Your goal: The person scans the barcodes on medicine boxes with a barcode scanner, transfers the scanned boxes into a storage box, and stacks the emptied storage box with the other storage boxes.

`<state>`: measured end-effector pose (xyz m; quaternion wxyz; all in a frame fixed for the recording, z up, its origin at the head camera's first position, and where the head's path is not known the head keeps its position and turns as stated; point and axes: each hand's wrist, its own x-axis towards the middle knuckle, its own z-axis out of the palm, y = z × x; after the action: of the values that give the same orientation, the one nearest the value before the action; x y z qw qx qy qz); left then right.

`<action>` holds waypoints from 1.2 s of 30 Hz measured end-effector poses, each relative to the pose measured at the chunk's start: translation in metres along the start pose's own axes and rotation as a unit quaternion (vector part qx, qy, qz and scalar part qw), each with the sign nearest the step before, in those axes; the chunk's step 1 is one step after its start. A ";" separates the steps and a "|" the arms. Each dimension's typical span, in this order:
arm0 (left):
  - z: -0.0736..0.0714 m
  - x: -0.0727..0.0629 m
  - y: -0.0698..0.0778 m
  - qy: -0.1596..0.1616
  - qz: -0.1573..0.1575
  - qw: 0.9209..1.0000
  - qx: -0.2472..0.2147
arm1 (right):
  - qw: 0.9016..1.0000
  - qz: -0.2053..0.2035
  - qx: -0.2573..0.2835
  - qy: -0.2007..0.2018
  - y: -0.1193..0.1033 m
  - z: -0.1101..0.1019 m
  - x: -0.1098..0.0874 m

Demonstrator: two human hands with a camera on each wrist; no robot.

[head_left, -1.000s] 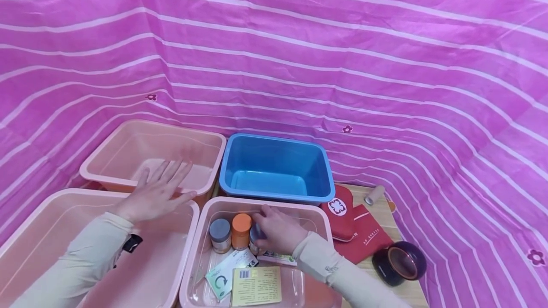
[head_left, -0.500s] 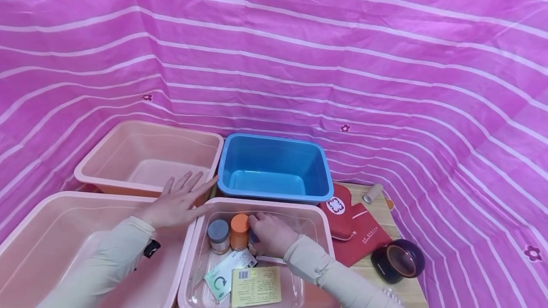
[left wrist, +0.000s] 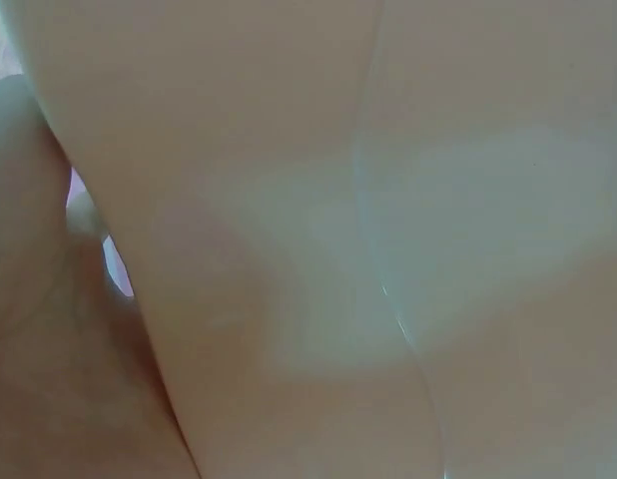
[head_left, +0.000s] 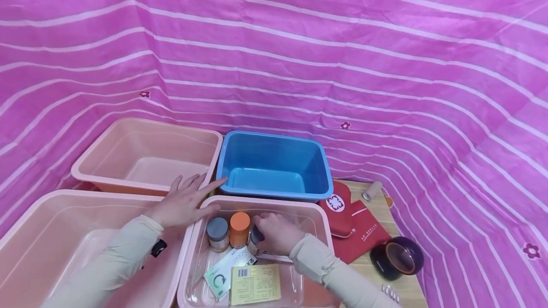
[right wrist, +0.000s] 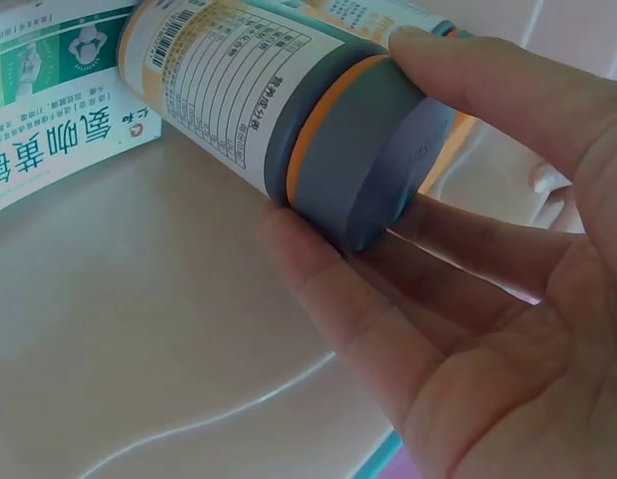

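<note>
Taking twelve o'clock as straight away from you, your right hand [head_left: 278, 235] pinches the bottle [right wrist: 239, 90] by its dark grey cap [right wrist: 363, 165], inside the pink bin [head_left: 274, 203] that holds the other jars. Your left hand [head_left: 183, 206] lies at the bottle's ten o'clock, fingers spread over the meeting rims and holding nothing; you can't tell whether it leans on them.

The main risk is your grip: thumb and fingertips bear on the cap alone, so a loose lid could twist or pop free and drop the body. Crowding is the second. The orange-capped jar [head_left: 239, 229] stands close at ten o'clock and the grey-capped jar [head_left: 217, 235] past it at nine, so a leftward swing could topple both.

What looks like a second carton [right wrist: 59, 110] lies near the bottle's base and may snag or shift if you drag rather than lift. A low lift toward twelve could clip the rim below the blue bin [head_left: 267, 179]. If your left hand does press down, a rim could tip or slide.
</note>
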<state>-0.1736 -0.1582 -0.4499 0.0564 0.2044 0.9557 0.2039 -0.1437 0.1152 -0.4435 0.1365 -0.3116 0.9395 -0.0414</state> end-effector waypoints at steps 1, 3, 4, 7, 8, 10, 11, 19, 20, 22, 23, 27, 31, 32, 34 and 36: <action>0.000 0.000 0.000 0.000 0.001 1.000 0.001 | 1.000 -0.005 -0.002 0.002 0.001 -0.001 -0.001; 0.001 0.001 -0.001 0.000 0.000 1.000 0.003 | 1.000 -0.014 -0.002 0.008 0.002 -0.004 -0.004; 0.001 0.001 -0.002 -0.002 -0.001 1.000 0.003 | 1.000 -0.018 0.007 0.010 0.003 -0.006 -0.005; 0.001 0.002 -0.002 -0.001 0.001 1.000 0.001 | 0.998 -0.031 0.046 0.019 0.006 -0.015 -0.009; 0.001 0.002 -0.002 -0.001 0.000 1.000 0.001 | 0.997 -0.038 0.065 0.023 0.007 -0.019 -0.010; 0.001 0.002 -0.003 0.000 -0.001 1.000 -0.001 | 0.993 -0.053 0.099 0.030 0.010 -0.027 -0.013; 0.001 0.002 -0.002 0.001 -0.001 1.000 -0.001 | 0.991 -0.058 0.112 0.035 0.012 -0.031 -0.015; 0.003 0.002 -0.001 0.003 -0.001 1.000 -0.008 | 0.983 -0.040 0.170 0.052 0.025 -0.066 -0.040; 0.003 0.002 -0.001 0.005 0.000 1.000 -0.008 | 0.982 -0.037 0.175 0.056 0.027 -0.070 -0.044; 0.002 0.002 0.000 0.007 -0.001 1.000 -0.010 | 0.980 -0.036 0.184 0.068 0.032 -0.077 -0.052; 0.002 0.001 0.000 0.008 -0.001 1.000 -0.012 | 0.979 -0.034 0.189 0.072 0.035 -0.080 -0.055; 0.001 0.001 0.000 0.007 -0.006 1.000 -0.014 | 0.976 -0.012 0.197 0.088 0.048 -0.093 -0.073; 0.002 0.001 0.000 0.008 -0.005 1.000 -0.015 | 0.975 0.020 0.190 0.112 0.062 -0.102 -0.097; 0.002 0.001 0.000 0.008 -0.003 1.000 -0.014 | 0.975 0.027 0.184 0.123 0.066 -0.104 -0.103; 0.003 0.002 0.000 0.010 -0.001 1.000 -0.013 | 0.974 0.042 0.169 0.148 0.074 -0.106 -0.116; 0.004 0.002 0.000 0.010 0.000 1.000 -0.013 | 0.970 0.056 0.165 0.168 0.082 -0.107 -0.128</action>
<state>-0.1746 -0.1562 -0.4532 0.0495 0.2015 0.9534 0.2188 -0.1223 0.2563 -0.3244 0.0281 -0.2198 0.9452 -0.2398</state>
